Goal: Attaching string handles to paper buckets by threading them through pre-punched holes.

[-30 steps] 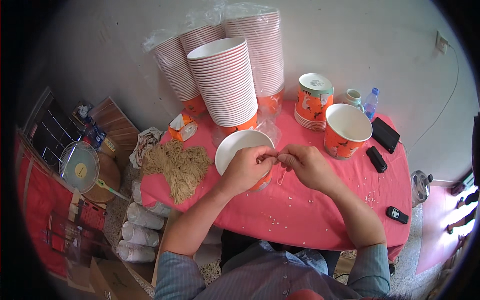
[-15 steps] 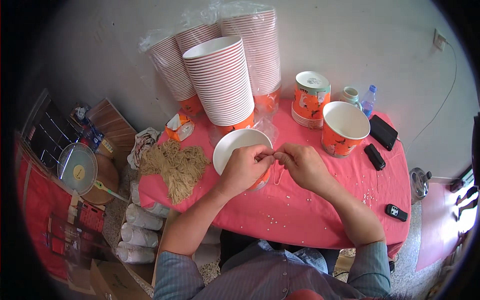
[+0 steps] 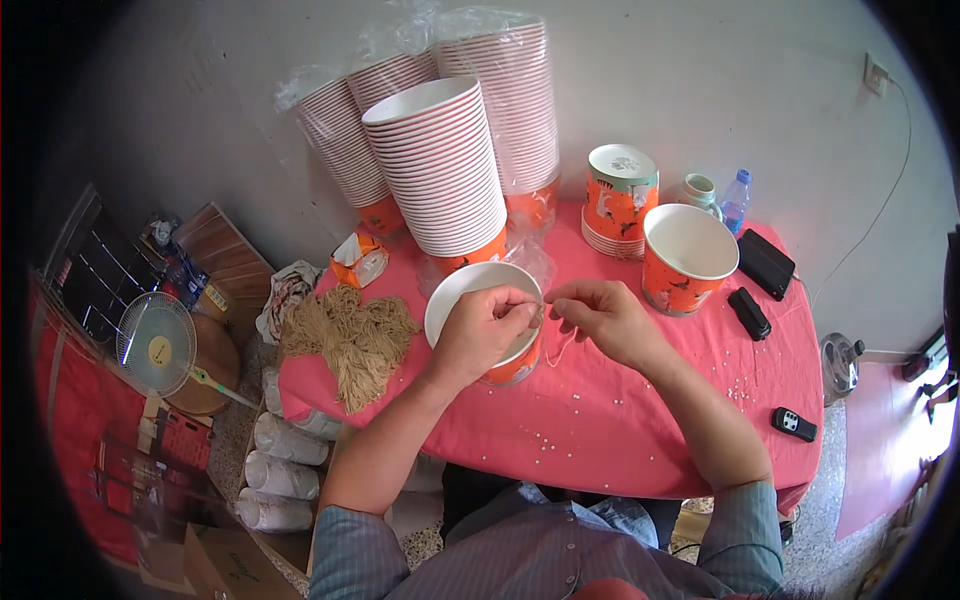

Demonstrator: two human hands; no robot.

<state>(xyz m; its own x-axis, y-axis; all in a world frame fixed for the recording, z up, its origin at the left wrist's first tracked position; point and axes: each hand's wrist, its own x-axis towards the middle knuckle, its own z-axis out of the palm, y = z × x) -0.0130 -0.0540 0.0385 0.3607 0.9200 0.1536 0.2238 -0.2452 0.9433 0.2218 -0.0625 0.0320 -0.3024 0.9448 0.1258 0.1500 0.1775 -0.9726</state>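
Just right of the paper bucket (image 3: 456, 302), a thin cord (image 3: 558, 353) is seemingly pinched by the left hand (image 3: 480, 332); the grip of the right hand (image 3: 614, 326) cannot be judged. If pinching is slackened, the cord could be dropped.

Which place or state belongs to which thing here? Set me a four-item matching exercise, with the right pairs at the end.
Things
1. Tan strands
2. Plastic bottle
3. Remote
4. Paper bucket

Places and states
A. Upright, with a blue cap
B. Partly hidden by the left hand
C. Heaped at the left of the red cloth
D. Lying near the cloth's right edge

Pairs
1-C; 2-A; 3-D; 4-B
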